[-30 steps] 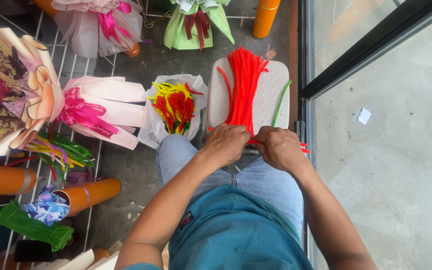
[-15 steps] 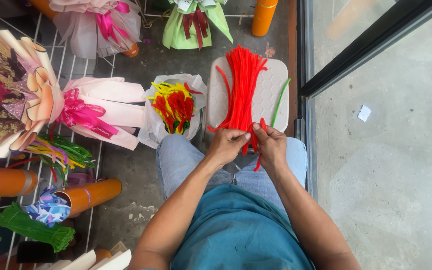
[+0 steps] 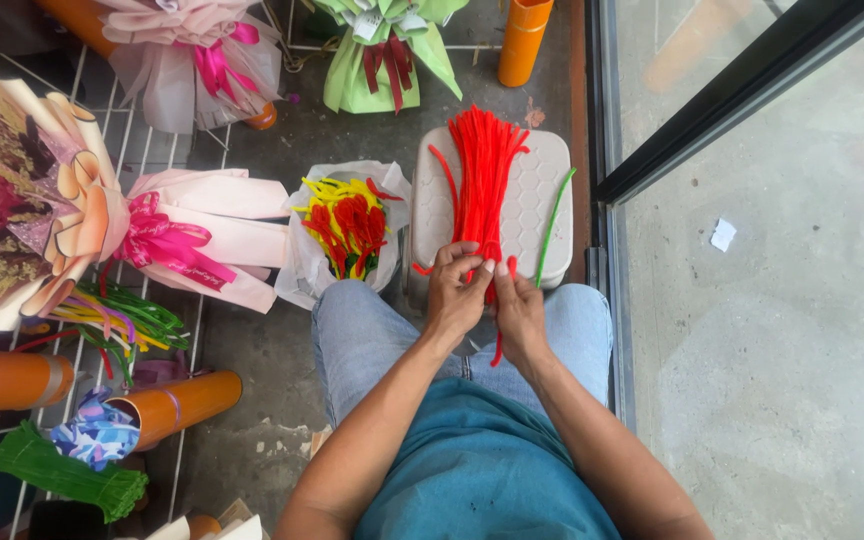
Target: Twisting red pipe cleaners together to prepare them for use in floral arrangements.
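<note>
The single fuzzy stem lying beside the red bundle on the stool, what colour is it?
Green. The single stem shows best in the head view, right of the red bundle.

fingertips (image 3: pixel 464 262) perhaps hidden — bouquet (image 3: pixel 22 200) cut off

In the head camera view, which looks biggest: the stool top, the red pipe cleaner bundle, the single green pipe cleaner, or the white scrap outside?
1. Stool top
2. Red pipe cleaner bundle
3. Green pipe cleaner
4. White scrap, though it lies lower, farther from the camera.
</note>
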